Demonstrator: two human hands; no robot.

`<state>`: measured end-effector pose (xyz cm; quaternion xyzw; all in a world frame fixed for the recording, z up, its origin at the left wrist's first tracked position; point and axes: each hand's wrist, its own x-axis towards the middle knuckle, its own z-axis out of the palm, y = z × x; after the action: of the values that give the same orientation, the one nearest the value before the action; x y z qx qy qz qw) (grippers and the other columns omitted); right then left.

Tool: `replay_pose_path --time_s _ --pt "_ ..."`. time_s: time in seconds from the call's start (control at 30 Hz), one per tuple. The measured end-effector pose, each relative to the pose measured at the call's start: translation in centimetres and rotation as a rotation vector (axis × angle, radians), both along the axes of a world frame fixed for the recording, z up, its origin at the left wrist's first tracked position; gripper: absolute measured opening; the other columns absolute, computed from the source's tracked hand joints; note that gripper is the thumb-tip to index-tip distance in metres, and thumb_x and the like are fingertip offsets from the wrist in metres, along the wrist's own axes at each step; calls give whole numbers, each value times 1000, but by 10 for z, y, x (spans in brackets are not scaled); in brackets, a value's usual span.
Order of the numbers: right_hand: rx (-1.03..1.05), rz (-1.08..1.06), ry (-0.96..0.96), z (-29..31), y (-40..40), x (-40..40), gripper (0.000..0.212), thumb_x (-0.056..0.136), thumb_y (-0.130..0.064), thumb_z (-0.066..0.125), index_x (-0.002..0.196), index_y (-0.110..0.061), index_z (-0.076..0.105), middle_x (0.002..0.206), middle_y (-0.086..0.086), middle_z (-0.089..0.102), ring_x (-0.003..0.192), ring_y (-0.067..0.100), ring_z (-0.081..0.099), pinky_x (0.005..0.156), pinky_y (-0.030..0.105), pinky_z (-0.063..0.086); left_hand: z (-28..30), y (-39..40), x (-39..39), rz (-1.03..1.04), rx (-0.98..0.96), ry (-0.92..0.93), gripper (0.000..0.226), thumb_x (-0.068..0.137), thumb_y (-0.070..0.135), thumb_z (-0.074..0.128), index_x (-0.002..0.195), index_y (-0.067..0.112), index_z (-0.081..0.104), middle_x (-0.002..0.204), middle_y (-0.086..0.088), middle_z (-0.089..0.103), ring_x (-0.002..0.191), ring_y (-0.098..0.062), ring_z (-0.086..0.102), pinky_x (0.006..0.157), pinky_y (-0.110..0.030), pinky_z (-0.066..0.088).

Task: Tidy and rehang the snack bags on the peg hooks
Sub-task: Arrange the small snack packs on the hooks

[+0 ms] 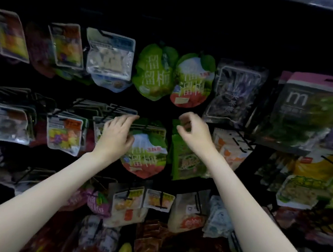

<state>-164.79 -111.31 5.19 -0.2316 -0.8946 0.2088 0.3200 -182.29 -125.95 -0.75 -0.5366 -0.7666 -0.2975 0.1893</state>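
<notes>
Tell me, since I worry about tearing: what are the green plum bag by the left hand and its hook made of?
Green plum bag: probably glossy printed plastic film, judging by its sheen and crinkles. Hook: thin, dark, looks like coated metal wire.

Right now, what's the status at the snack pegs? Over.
Left hand on the green-and-red bag, fingers near its hook. Right hand curled, empty, beside the green bag. Nothing in the way.

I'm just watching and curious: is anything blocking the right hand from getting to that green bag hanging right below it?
Nothing visible does. The right hand hovers with curled fingers just in front of the top of the green bag, holding nothing that shows. The left hand rests on the neighbouring green-and-red bag, clear of that path.
</notes>
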Motion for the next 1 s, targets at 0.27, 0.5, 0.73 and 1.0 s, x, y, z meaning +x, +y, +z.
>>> replay_pose_path --time_s 0.27,0.5,0.73,1.0 --pt "-375 -171 -177 -65 -36 -61 63 91 -19 60 144 -11 28 143 8 40 129 23 41 90 23 37 -12 -11 -39 -341 -259 34 69 94 11 46 149 25 6 150 -1 29 141 -19 18 109 -36 21" --pt "-378 -206 -214 -58 -57 -44 38 90 -18 60 126 -5 56 126 4 55 122 19 48 96 28 37 -4 -18 -59 -509 -98 -111 62 90 10 51 146 20 26 147 -5 34 136 -22 29 108 -31 25" --pt "35 -297 -204 23 -76 2 13 86 -13 64 93 -2 66 75 -1 53 75 14 48 60 20 30 20 -15 -31 -711 28 -317 58 85 41 41 135 13 44 125 0 53 112 -14 53 93 -18 37" --pt "-86 -374 449 39 -69 5 28 85 5 54 93 -22 54 73 -8 57 60 3 53 63 30 46 73 -11 -16 -763 107 -542 61 91 4 51 130 47 32 119 7 49 83 -2 59 78 -16 48"
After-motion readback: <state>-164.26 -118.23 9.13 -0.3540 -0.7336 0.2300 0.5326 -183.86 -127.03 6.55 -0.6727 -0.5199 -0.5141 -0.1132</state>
